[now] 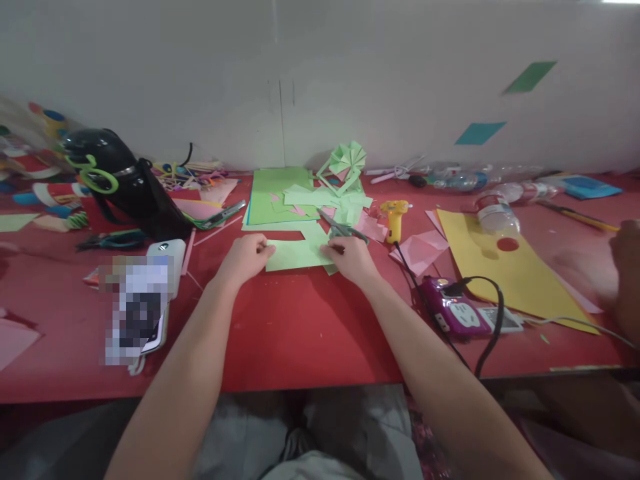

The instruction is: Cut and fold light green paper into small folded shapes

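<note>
A light green paper strip (294, 255) is stretched between my two hands, just above the red table. Its left end is pinched between the thumb and fingers of my left hand (249, 255). My right hand (351, 259) pinches the other end. Scissors (340, 228) lie just beyond my right hand, their handles partly behind it. Behind the strip are green paper scraps (349, 212) and a stack of green sheets (273, 197). A folded green paper shape (346, 167) stands at the back, near the wall.
A yellow glue gun (395, 219) and a purple power strip (454, 308) with cables lie to the right, beside yellow paper (505, 267) and a plastic bottle (497, 217). Phones (173, 260), pliers (113, 240) and a black bottle (125, 183) occupy the left. Another person's hand (627, 267) is at far right.
</note>
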The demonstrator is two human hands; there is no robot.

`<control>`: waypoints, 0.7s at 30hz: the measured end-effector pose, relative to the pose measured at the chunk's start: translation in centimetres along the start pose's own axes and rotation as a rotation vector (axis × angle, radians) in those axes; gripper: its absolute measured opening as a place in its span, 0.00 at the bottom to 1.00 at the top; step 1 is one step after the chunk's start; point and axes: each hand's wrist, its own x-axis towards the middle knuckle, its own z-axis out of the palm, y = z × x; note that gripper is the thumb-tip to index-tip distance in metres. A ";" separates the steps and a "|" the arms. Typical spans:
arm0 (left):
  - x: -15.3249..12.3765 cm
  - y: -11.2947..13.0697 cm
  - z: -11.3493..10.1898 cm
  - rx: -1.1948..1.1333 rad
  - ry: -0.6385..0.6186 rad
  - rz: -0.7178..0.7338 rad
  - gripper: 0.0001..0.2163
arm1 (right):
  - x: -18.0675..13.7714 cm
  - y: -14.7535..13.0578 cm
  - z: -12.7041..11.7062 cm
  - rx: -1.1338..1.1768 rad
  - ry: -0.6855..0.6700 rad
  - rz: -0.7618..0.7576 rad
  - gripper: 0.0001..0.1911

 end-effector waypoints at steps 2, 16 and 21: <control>-0.1 0.1 0.0 0.037 -0.035 -0.002 0.11 | 0.1 0.4 0.0 -0.037 -0.012 0.007 0.14; 0.0 -0.1 0.6 0.085 0.006 0.023 0.08 | 0.5 0.2 -0.2 -0.132 -0.064 0.129 0.09; 0.1 0.2 0.5 0.131 -0.036 -0.081 0.08 | 0.6 -0.5 -0.2 -0.198 -0.080 0.177 0.07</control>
